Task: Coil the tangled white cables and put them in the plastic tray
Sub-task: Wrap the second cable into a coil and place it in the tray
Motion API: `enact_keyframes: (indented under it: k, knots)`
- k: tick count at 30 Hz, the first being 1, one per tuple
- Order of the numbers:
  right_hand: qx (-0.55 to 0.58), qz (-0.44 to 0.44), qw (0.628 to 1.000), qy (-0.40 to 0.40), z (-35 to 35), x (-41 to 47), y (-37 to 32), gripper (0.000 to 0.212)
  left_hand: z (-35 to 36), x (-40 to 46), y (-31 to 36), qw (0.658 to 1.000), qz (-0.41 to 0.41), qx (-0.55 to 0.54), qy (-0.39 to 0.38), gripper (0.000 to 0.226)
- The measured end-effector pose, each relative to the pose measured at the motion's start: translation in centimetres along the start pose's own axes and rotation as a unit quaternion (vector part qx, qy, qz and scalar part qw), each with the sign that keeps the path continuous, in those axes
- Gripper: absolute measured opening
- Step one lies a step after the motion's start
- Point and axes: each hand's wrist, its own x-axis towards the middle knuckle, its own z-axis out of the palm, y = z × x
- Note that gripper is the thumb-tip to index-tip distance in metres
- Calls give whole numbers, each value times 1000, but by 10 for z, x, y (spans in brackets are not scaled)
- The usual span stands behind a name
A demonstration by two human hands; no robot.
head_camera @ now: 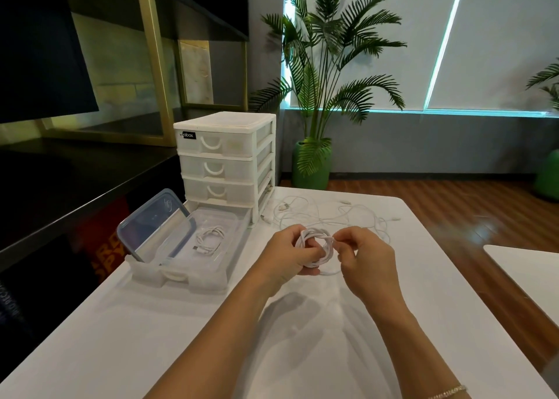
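Note:
A white cable coil (316, 239) is wound around the fingers of my left hand (290, 252), which is closed on it above the table. My right hand (367, 258) pinches the loose end of that same cable at the coil's right side. Behind my hands lies a tangle of white cables (329, 212) spread over the white table (151, 338). The clear plastic tray (211, 265) sits to the left, pulled out in front of the drawer unit. One coiled white cable (208, 239) lies inside it.
A white drawer unit (227, 159) stands at the table's far left corner. A clear lid with a blue rim (157, 226) leans in the tray's left side. A second white table's edge (526, 265) is at the right. A potted palm (314, 162) stands on the floor behind.

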Motion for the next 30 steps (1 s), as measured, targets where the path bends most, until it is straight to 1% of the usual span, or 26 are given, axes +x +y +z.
enact_keyframes:
  k: [3,6,9,12,17,20,22,25,30]
  knots:
    - [35,27,999,-5,3,-2,-3,13,-5,0,-1,999,-6,-32,-13,20]
    - [119,80,990,-3,-1,-1,-3,9,-4,1,-4,998,-18,-50,-18,22]
    - [245,146,958,-18,-6,-2,-4,12,-4,2,-7,999,-15,-51,-12,27]
    - [317,183,930,-38,-5,-3,-6,14,-7,3,-7,999,-6,-52,16,31]
    - [358,201,906,-102,-12,-2,-8,12,-10,4,-7,999,-4,-42,20,32]
    - [351,202,904,-139,-14,-1,-7,16,-10,6,-9,999,18,-16,47,31]
    - [350,206,903,-144,-13,-1,-8,18,-10,7,-10,997,35,10,73,28]
    - [364,226,894,-129,-13,0,-6,19,-7,6,-10,995,60,25,80,24]
    - [394,291,861,-133,-12,1,-6,47,-5,5,-9,994,72,20,80,28]
